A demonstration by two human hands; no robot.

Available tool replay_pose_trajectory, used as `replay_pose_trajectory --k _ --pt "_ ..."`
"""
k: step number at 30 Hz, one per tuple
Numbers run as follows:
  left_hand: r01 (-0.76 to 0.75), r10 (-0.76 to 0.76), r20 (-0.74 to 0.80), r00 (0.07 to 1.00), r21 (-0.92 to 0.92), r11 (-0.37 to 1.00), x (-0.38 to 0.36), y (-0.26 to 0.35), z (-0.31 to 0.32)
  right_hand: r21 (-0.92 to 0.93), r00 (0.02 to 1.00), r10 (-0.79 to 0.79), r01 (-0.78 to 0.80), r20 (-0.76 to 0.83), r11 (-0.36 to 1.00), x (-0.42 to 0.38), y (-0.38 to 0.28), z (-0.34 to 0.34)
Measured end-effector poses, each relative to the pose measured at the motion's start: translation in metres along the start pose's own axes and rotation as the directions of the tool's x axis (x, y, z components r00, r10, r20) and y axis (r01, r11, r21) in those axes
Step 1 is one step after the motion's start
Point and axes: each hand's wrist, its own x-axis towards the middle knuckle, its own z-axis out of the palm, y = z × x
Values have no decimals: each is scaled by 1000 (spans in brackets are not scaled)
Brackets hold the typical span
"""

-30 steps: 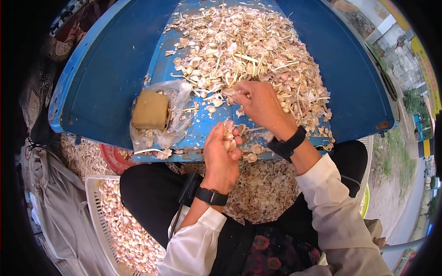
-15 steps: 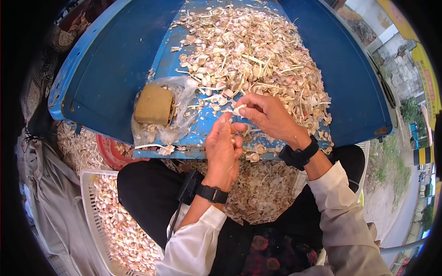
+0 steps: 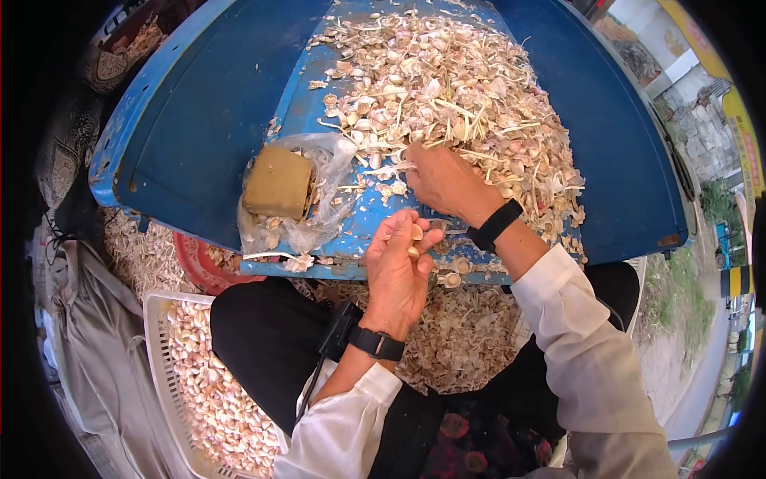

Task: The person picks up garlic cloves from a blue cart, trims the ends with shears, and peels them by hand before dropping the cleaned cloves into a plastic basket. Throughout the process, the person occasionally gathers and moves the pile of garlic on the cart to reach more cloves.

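Garlic cloves (image 3: pixel 416 232) show between the curled fingers of my left hand (image 3: pixel 399 271), held palm up close above the near edge of the blue metal tray (image 3: pixel 291 104). My right hand (image 3: pixel 453 185) reaches into the near side of the heap of garlic cloves, skins and dry stems (image 3: pixel 447 88). Its fingers point down and are bent together, the tips mostly hidden behind the hand. A pale strip of dry skin (image 3: pixel 389 170) sticks out to the left from those fingertips; what else they grip I cannot tell.
A tan block (image 3: pixel 278 182) sits in a clear plastic bag (image 3: pixel 331 164) on the tray's left. Below left stand a white basket (image 3: pixel 156 335) of cloves and a red basin (image 3: pixel 203 267). Loose skins (image 3: pixel 459 335) lie beneath the tray between my legs.
My right hand has left the left hand's fingertips, where it held a white clove, and moved up to the heap. My left hand has turned slightly, with cloves now showing in its fingers.
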Motion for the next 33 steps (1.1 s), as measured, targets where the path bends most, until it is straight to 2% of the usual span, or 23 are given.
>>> replay_pose_trajectory --k 1,2,4,5,6,8,10,12,13,15,19,21,22,24,25,26,27,28,29,30,31,32,33 --pt "-3 2 10 1000 24 1000 2 0 -3 106 1000 -7 7 -5 994 -7 1 -8" --pt "-5 4 9 1000 22 1000 3 -1 -5 105 1000 -9 10 -4 994 -14 1 -10" --pt "-33 36 -22 999 133 991 2 -2 1 546 994 110 -81 -20 834 -31 1 -13" --pt "-28 31 -19 999 134 991 2 -1 4 619 990 139 -125 25 775 -40 0 -16" --pt "-1 0 12 1000 118 993 3 1 7 617 989 143 -126 22 777 -48 -5 -18" --pt "24 -29 43 999 107 994 3 1 5 834 954 145 -299 261 464 -64 -18 -20" --pt "45 -46 124 991 13 999 6 -3 0 821 965 117 -261 234 507 -73 -21 -23" --pt "3 -7 90 996 51 999 7 -2 2 701 1000 -5 -6 14 714 -77 -15 -24" --pt "-37 32 55 998 85 996 7 -2 3 701 1000 -2 -7 11 713 -76 -14 -25" --pt "-4 -4 90 996 88 996 6 -1 1 593 990 -95 138 -103 793 -75 -11 -26" --pt "62 -75 155 985 93 994 5 2 -1 597 995 -2 62 -101 800 -74 -11 -26" --pt "68 -80 200 976 64 996 2 2 -1 853 969 186 -231 160 468 -78 -13 -37" --pt "76 -82 244 966 31 997 0 1 -1 851 968 196 -234 158 470 -83 -11 -37" --pt "116 -105 223 969 -38 992 1 5 -6 707 980 197 -157 26 689 -97 0 -37" --pt "138 -115 191 975 -112 984 3 6 -6 542 977 -93 183 -190 820 -101 11 -30" --pt "154 -128 205 970 -114 981 2 6 -3 530 978 -81 174 -193 830 -109 25 -33" --pt "144 -124 175 977 -105 984 -3 8 2 586 994 108 -66 -37 808 -116 34 -40" --pt "131 -117 141 983 -97 987 -5 9 4 604 951 282 -300 128 738 -121 41 -47" --pt "140 -121 147 982 -123 982 -2 6 -1 545 914 398 -376 83 749 -120 50 -56" --pt "148 -129 151 980 -124 981 -2 2 -2 543 911 405 -381 82 748 -117 63 -54" --pt "141 -118 174 978 -123 982 -2 -1 -2 340 950 296 -247 -99 907 -112 77 -47" --pt "132 -107 196 975 -122 984 -1 -2 -1 93 960 138 -119 -244 989 -109 89 -40" --pt "133 -108 197 974 -121 984 -1 -2 2 93 959 140 -120 -246 988 -106 87 -41"
